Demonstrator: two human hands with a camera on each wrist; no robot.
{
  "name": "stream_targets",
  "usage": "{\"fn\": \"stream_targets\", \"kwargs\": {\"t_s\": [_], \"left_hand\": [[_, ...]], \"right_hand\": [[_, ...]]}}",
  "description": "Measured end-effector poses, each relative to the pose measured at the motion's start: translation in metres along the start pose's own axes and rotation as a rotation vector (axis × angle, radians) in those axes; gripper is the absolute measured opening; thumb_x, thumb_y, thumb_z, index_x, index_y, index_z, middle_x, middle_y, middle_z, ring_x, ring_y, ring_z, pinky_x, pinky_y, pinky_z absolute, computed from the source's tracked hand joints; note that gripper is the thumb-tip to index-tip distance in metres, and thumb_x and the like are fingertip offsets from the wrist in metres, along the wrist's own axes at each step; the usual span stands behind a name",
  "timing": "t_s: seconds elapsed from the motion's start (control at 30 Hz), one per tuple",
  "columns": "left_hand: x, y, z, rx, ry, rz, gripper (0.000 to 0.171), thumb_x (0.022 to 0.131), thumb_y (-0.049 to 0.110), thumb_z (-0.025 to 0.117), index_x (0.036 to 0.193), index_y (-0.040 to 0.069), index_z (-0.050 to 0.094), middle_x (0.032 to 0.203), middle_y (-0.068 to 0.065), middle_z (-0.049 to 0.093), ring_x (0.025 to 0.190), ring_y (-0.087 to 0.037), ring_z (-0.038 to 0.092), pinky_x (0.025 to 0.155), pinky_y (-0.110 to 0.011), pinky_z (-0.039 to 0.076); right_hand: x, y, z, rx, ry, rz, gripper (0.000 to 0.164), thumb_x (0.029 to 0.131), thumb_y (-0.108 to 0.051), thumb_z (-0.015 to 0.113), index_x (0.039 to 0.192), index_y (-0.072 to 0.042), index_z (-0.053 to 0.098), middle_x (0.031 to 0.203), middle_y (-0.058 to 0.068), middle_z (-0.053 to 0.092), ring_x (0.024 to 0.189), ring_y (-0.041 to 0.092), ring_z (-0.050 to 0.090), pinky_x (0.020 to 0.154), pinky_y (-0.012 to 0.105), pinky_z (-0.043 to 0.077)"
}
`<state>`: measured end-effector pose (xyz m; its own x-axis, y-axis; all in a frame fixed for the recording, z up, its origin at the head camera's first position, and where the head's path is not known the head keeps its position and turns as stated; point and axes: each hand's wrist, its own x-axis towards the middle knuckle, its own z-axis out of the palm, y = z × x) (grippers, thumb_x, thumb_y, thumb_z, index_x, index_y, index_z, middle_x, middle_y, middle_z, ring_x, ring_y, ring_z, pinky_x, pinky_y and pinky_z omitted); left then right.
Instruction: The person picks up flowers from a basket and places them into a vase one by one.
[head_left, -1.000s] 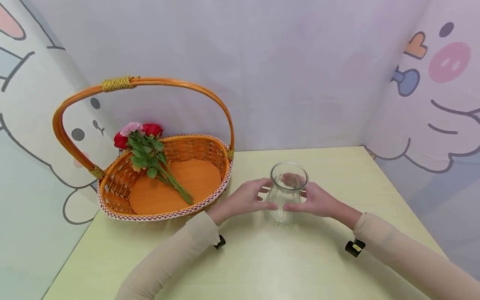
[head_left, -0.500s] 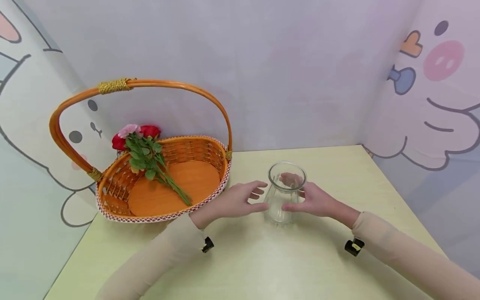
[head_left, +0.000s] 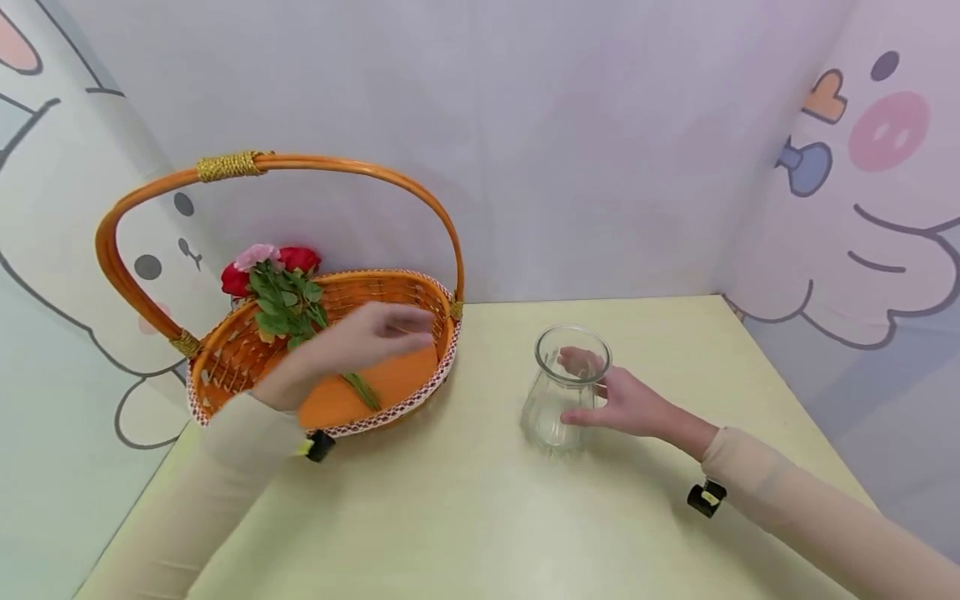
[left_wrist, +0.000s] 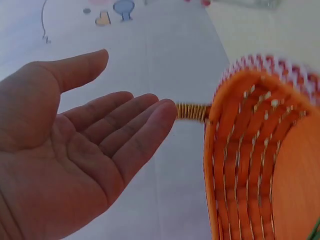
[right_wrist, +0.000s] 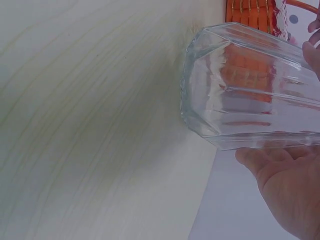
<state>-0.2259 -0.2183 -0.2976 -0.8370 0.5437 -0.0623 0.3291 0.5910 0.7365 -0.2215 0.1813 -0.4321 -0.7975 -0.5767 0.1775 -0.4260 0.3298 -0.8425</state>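
A clear glass vase (head_left: pixel 551 408) with a round rim and a faceted base stands upright at the table's middle. My right hand (head_left: pixel 630 404) holds it from the right, thumb at the front and fingers curled behind; in the right wrist view that hand (right_wrist: pixel 295 190) lies along the glass. My left hand (head_left: pixel 360 337) hovers over the orange wicker basket (head_left: pixel 420 406), fingers extended. The left wrist view shows its palm (left_wrist: pixel 80 160) with nothing in it. Red roses (head_left: pixel 300 258) and a pink flower (head_left: pixel 257 256) lean across the basket; my left hand partly covers their stems.
The basket's tall arched handle (head_left: pixel 360 167) rises over the flowers. Cloth walls with cartoon figures (head_left: pixel 888 133) close off the back and both sides. The pale wooden table (head_left: pixel 495 517) stretches toward me, and each wrist wears a black band (head_left: pixel 707 497).
My left hand has left the vase's side and swung left and upward over the basket, across the flower stems. My right hand stays at the vase, which has hardly shifted.
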Motion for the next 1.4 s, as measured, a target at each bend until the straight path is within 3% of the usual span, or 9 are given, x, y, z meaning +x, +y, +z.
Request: {"fn": "stream_targets", "kwargs": {"t_s": [0.13, 0.23, 0.47, 0.6, 0.7, 0.83, 1.1, 1.4], "left_hand": [[-0.011, -0.020, -0.043, -0.116, 0.070, -0.139, 0.058, 0.102, 0.041, 0.062, 0.148, 0.007, 0.050, 0.140, -0.013, 0.059, 0.117, -0.029, 0.065, 0.101, -0.045, 0.053], [-0.018, -0.034, -0.065, -0.183, 0.122, -0.196, 0.063, 0.103, 0.041, 0.060, 0.151, 0.003, 0.044, 0.146, -0.019, 0.053, 0.121, -0.029, 0.064, 0.101, -0.041, 0.052], [-0.020, -0.069, -0.091, -0.330, 0.231, -0.294, 0.074, 0.104, 0.043, 0.055, 0.156, -0.003, 0.031, 0.152, -0.026, 0.044, 0.113, -0.010, 0.066, 0.104, -0.038, 0.049], [-0.019, -0.090, -0.095, -0.399, 0.248, -0.382, 0.079, 0.106, 0.047, 0.049, 0.160, -0.003, 0.019, 0.158, -0.026, 0.034, 0.132, -0.022, 0.055, 0.112, -0.041, 0.039], [-0.019, -0.105, -0.095, -0.439, 0.238, -0.442, 0.080, 0.108, 0.045, 0.044, 0.160, -0.004, 0.009, 0.163, -0.026, 0.022, 0.146, -0.035, 0.035, 0.116, -0.045, 0.031], [-0.021, -0.120, -0.093, -0.506, 0.210, -0.494, 0.081, 0.109, 0.042, 0.042, 0.160, -0.004, -0.001, 0.165, -0.029, 0.008, 0.150, -0.040, 0.021, 0.119, -0.047, 0.025], [-0.020, -0.136, -0.084, -0.595, 0.158, -0.505, 0.085, 0.110, 0.041, 0.041, 0.157, -0.004, -0.013, 0.162, -0.035, -0.005, 0.151, -0.045, 0.013, 0.120, -0.050, 0.021], [-0.017, -0.143, -0.080, -0.599, 0.114, -0.487, 0.086, 0.110, 0.042, 0.040, 0.157, -0.002, -0.017, 0.161, -0.035, -0.011, 0.151, -0.048, 0.008, 0.121, -0.051, 0.019]], "right_hand": [[0.002, -0.001, -0.003, 0.001, 0.002, 0.007, 0.090, 0.081, -0.028, 0.089, 0.154, -0.012, 0.038, 0.153, 0.017, 0.046, 0.142, 0.033, 0.043, 0.108, 0.059, 0.041], [0.002, 0.000, -0.005, -0.008, 0.000, 0.009, 0.090, 0.082, -0.028, 0.088, 0.154, -0.012, 0.038, 0.154, 0.016, 0.046, 0.142, 0.033, 0.043, 0.108, 0.059, 0.041], [0.003, 0.001, -0.008, -0.024, 0.001, 0.015, 0.090, 0.082, -0.030, 0.088, 0.154, -0.014, 0.037, 0.154, 0.014, 0.045, 0.142, 0.033, 0.043, 0.109, 0.059, 0.040], [0.003, 0.001, -0.007, -0.022, 0.008, 0.019, 0.091, 0.081, -0.031, 0.089, 0.154, -0.015, 0.037, 0.155, 0.013, 0.045, 0.141, 0.033, 0.043, 0.109, 0.059, 0.040], [0.002, 0.001, -0.006, -0.004, 0.007, 0.015, 0.091, 0.081, -0.029, 0.089, 0.155, -0.014, 0.037, 0.155, 0.013, 0.045, 0.141, 0.033, 0.043, 0.110, 0.060, 0.040], [0.002, 0.002, -0.003, 0.035, -0.005, 0.007, 0.090, 0.082, -0.026, 0.088, 0.155, -0.010, 0.037, 0.155, 0.015, 0.045, 0.142, 0.034, 0.042, 0.111, 0.058, 0.038], [0.000, 0.002, -0.002, 0.035, -0.018, 0.012, 0.090, 0.083, -0.026, 0.088, 0.155, -0.009, 0.036, 0.155, 0.013, 0.044, 0.143, 0.031, 0.041, 0.112, 0.057, 0.037], [0.000, 0.001, -0.002, 0.033, -0.019, 0.020, 0.091, 0.083, -0.028, 0.087, 0.155, -0.009, 0.036, 0.156, 0.014, 0.043, 0.144, 0.032, 0.040, 0.111, 0.059, 0.038]]}}
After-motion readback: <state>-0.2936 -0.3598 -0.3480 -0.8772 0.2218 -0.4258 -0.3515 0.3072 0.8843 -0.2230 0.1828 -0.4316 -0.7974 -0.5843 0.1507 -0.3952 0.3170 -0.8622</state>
